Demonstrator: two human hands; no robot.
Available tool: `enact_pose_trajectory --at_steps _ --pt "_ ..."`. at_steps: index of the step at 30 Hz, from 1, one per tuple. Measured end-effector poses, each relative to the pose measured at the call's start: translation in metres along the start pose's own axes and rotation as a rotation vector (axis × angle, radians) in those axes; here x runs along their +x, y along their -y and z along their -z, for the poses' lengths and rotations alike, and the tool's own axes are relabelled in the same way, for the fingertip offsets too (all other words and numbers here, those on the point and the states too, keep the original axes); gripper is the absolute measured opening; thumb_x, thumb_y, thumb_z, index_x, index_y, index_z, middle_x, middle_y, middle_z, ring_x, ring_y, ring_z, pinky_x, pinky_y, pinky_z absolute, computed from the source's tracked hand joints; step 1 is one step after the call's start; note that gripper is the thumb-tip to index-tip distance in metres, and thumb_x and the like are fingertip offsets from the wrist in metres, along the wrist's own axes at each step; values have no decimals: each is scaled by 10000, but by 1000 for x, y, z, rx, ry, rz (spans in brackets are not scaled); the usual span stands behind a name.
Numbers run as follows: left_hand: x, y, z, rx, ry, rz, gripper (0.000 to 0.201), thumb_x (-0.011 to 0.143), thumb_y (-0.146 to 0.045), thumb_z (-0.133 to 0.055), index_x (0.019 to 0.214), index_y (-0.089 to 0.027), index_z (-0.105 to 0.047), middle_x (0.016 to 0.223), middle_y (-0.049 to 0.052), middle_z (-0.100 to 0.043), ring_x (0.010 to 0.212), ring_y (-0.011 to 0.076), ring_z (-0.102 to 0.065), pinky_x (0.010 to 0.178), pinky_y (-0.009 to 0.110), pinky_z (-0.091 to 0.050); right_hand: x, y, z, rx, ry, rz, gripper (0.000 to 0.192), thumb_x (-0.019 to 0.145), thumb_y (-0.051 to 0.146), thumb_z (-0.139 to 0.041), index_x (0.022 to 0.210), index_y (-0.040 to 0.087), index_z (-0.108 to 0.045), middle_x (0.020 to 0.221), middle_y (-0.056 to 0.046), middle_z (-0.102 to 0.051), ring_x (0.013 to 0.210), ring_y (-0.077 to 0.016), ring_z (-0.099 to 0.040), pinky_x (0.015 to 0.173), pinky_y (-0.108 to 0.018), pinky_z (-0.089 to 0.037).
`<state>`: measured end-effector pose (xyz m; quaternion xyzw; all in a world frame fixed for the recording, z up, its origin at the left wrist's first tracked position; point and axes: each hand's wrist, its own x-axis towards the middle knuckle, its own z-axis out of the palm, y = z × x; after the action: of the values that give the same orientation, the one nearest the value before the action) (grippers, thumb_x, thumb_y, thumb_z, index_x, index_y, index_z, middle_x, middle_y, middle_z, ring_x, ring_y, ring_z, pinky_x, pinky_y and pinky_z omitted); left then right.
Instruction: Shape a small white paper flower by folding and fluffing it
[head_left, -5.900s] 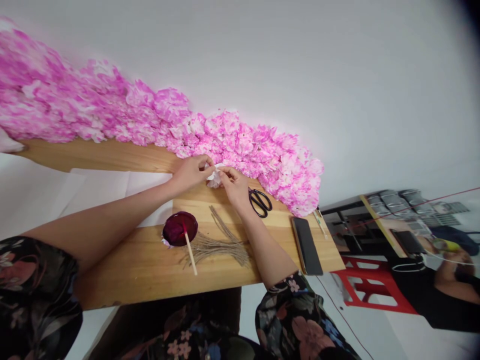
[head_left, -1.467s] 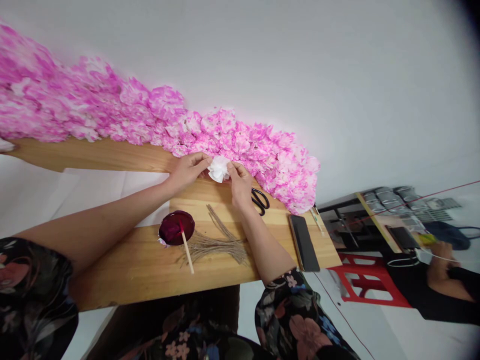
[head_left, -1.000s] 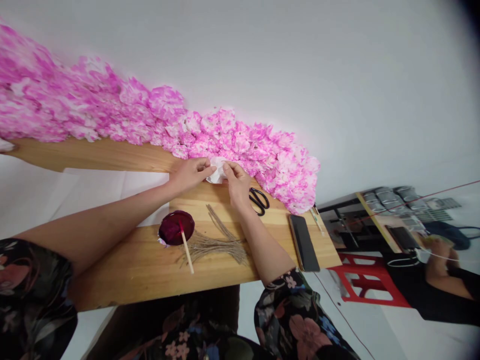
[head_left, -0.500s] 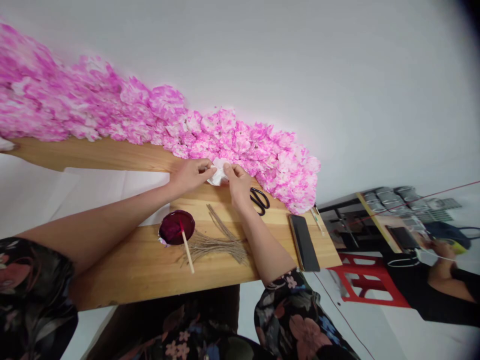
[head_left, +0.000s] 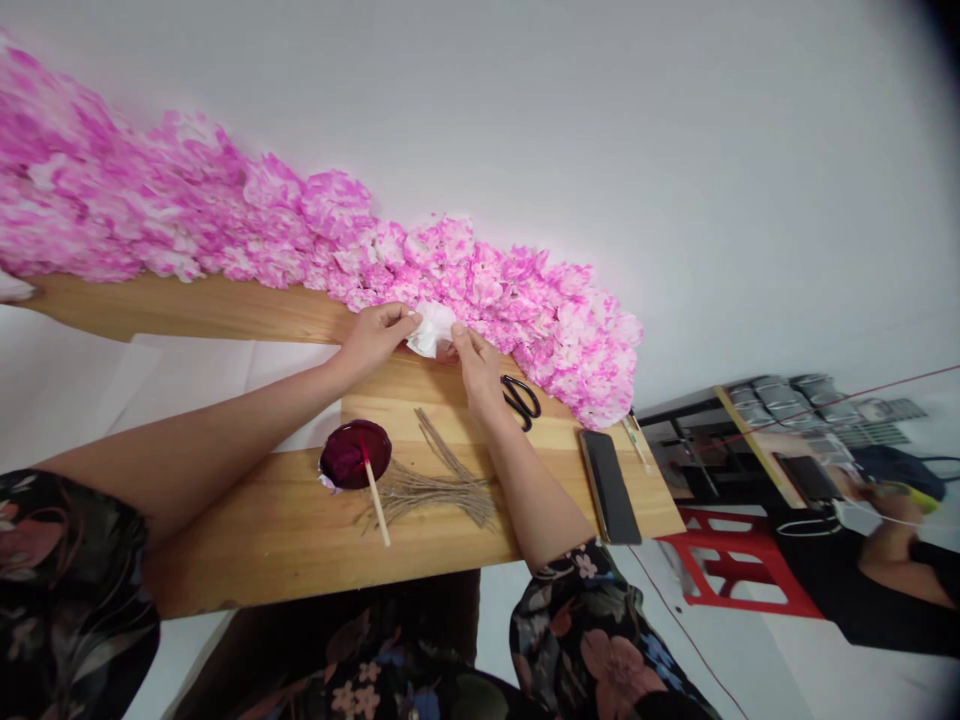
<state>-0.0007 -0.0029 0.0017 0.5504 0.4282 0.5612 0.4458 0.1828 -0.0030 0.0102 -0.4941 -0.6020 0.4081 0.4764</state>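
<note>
A white, ruffled paper flower [head_left: 431,330] is held above the wooden table between both hands. My left hand [head_left: 377,335] pinches its left edge with thumb and forefinger. My right hand [head_left: 475,362] has its fingers closed on the lower right side, where its grip is partly hidden. Just behind lies a long heap of pink and white paper flowers [head_left: 442,255]. Black-handled scissors [head_left: 521,402] rest beside my right wrist, their blades out of sight. Nearer me is a bowl of dark red dye [head_left: 349,455] with a wooden stick [head_left: 376,500] leaning in it.
Thin brown twigs [head_left: 435,490] lie between my forearms on the table [head_left: 285,560]. White paper sheets [head_left: 195,380] spread at left. A dark phone [head_left: 609,487] is near the right edge. Beyond stand a red stool [head_left: 739,565] and another person's arm [head_left: 896,540].
My left hand has shifted slightly up and left, and the white paper flower looks more spread out. My right hand stays nearly in place.
</note>
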Motion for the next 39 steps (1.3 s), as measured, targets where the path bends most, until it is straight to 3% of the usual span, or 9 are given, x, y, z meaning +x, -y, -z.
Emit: enact_pose_trajectory --at_steps 7,13,21,27,32,36,39 --pt "-2 -4 -3 -1 133 17 511 812 -687 -731 790 -192 -607 721 8 -636 661 149 -591 647 278 -491 0 -3 -3 29 -13 -28 395 805 614 -743 768 232 -648 741 33 -633 735 -150 -551 756 -299 -470" --pt "1 4 -5 -99 113 29 463 729 -529 -841 941 -196 -598 776 1 -708 724 165 -675 688 275 -520 0 -3 -3 174 -15 -68 432 784 631 -779 730 228 -635 697 26 -625 676 -144 -537 739 -308 -482" --pt "-1 -3 -2 -84 96 27 246 881 -316 -654 1089 -193 -612 778 1 -711 693 164 -691 673 279 -531 0 -7 -3 247 18 -144 490 740 685 -813 753 233 -623 692 41 -602 665 -135 -530 697 -289 -467" --pt "1 0 -3 -70 33 53 151 838 -263 -643 955 -216 -560 728 -24 -658 642 146 -648 635 261 -506 1 -6 -3 249 -4 -119 498 740 679 -820 723 238 -590 677 44 -575 650 -131 -517 680 -285 -455" --pt "2 4 -3 -45 97 32 113 803 -302 -634 837 -204 -589 729 -5 -653 659 146 -628 649 263 -499 0 -6 -5 216 -10 -109 481 762 687 -785 785 239 -611 722 32 -604 683 -143 -534 720 -301 -482" --pt "-3 -1 -3 59 177 -28 299 895 -483 -593 798 -200 -599 691 6 -641 650 160 -600 649 279 -474 -2 -2 -5 157 -27 -37 449 797 655 -765 762 234 -613 725 33 -603 696 -139 -531 754 -299 -487" --pt "-5 -3 -3 139 160 -72 439 920 -602 -552 734 -205 -570 666 7 -610 647 163 -564 642 286 -434 -3 -1 -5 98 -11 0 427 827 639 -743 751 236 -623 724 34 -615 713 -144 -542 773 -300 -495"
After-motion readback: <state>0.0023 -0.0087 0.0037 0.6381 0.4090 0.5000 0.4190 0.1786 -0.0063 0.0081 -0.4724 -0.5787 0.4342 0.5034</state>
